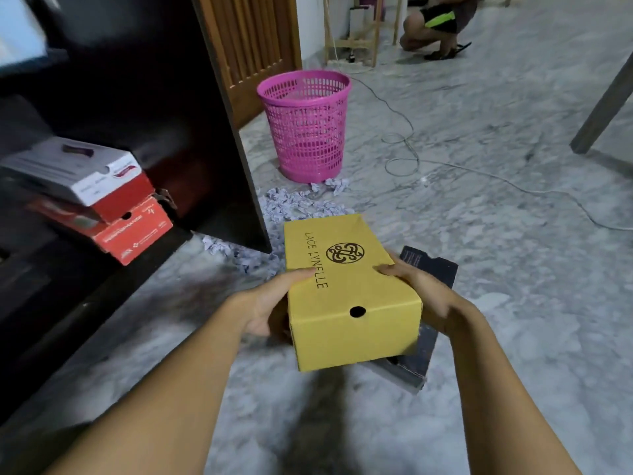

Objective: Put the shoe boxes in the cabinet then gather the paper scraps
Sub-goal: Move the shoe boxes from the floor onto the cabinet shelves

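I hold a yellow shoe box [346, 289] above the floor, my left hand [270, 303] gripping its left side and my right hand [421, 293] gripping its right side. Under it on the floor lies a black shoe box [428, 272], partly hidden. In the dark cabinet [144, 108] at the left, a white-and-red shoe box [92, 176] is stacked on a red shoe box [133, 231]. Crumpled paper scraps [294, 205] lie scattered on the floor by the cabinet's side panel.
A pink mesh waste basket [306, 125] stands beyond the scraps. A thin cable [404, 159] loops across the marble floor. Another person [435, 29] crouches far back by a wooden frame [356, 39]. A grey furniture leg [603, 108] slants at the right.
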{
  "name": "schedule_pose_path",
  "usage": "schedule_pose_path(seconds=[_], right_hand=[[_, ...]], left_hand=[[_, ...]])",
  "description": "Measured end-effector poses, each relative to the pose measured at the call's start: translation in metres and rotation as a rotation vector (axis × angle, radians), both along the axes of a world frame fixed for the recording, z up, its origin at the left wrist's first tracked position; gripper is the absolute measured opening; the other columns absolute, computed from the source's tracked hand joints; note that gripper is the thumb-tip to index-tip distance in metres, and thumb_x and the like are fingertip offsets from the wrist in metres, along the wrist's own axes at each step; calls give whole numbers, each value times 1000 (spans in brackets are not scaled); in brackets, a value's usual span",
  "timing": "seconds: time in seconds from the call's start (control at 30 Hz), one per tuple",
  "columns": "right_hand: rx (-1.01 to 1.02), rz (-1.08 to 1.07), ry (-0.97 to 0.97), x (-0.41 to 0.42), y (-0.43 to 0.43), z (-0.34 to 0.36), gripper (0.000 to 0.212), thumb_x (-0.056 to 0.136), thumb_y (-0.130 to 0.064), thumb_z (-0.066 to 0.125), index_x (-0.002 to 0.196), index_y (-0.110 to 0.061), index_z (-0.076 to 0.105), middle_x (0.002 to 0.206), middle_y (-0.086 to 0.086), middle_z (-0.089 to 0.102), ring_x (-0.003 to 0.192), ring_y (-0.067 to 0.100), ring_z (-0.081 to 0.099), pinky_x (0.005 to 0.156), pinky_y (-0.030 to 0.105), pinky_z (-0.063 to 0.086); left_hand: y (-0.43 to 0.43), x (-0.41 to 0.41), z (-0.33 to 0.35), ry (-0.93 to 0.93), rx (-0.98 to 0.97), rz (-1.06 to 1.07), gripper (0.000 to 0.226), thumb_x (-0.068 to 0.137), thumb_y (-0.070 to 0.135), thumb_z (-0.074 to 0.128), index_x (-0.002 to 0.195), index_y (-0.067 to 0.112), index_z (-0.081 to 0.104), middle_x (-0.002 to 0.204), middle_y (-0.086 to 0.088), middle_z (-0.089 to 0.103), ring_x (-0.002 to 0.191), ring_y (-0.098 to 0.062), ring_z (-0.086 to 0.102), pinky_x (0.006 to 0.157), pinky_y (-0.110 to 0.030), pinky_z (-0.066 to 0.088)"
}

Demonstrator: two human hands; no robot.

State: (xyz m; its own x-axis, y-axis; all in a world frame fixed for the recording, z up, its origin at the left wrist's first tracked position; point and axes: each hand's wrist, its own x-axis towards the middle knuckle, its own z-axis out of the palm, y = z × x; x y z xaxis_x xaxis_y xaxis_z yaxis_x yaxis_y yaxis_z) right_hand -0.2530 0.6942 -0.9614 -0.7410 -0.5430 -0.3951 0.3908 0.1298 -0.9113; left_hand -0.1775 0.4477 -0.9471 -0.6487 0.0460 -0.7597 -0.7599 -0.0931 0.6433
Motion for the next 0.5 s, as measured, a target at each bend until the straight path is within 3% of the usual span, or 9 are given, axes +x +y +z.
schedule_pose_path(seconds=[0.1,0.17,0.3,0.4,0.5], right_hand=[[7,126,-35,-1,-42,18,33,100,-23,48,131,-23,58,95,-1,78,76,15,73,63,22,56],[24,203,-43,1,-74,29,31,99,-29,51,127,-24,61,87,-1,78,68,15,72,61,22,54],[-15,349,-34,12,-140,56,38,91,-40,60,128,-30,63,109,5,76,90,26,70,93,42,49],[-135,407,24,26,-183,91,31,99,-32,49,129,-29,60,112,4,75,86,20,73,80,34,55],[-271,451,151,30,-219,129,35,99,-31,49,132,-29,59,122,4,71,103,25,71,89,38,54]], left_hand=[[-37,30,26,-59,-2,19,68,70,56,73,126,18,64,128,-16,64,121,-34,59,101,-49,44],[-61,52,44,-72,2,90,69,69,54,76,125,17,64,125,-16,66,120,-33,60,102,-53,43],[-106,93,87,-45,-99,239,68,67,52,76,123,16,65,119,-16,69,112,-32,64,94,-53,48],[-138,119,128,41,-155,324,63,68,52,78,120,18,67,119,-15,69,113,-33,64,101,-57,44],[-158,135,174,188,-211,467,51,71,49,75,113,20,70,110,-10,74,107,-31,66,102,-54,43]])
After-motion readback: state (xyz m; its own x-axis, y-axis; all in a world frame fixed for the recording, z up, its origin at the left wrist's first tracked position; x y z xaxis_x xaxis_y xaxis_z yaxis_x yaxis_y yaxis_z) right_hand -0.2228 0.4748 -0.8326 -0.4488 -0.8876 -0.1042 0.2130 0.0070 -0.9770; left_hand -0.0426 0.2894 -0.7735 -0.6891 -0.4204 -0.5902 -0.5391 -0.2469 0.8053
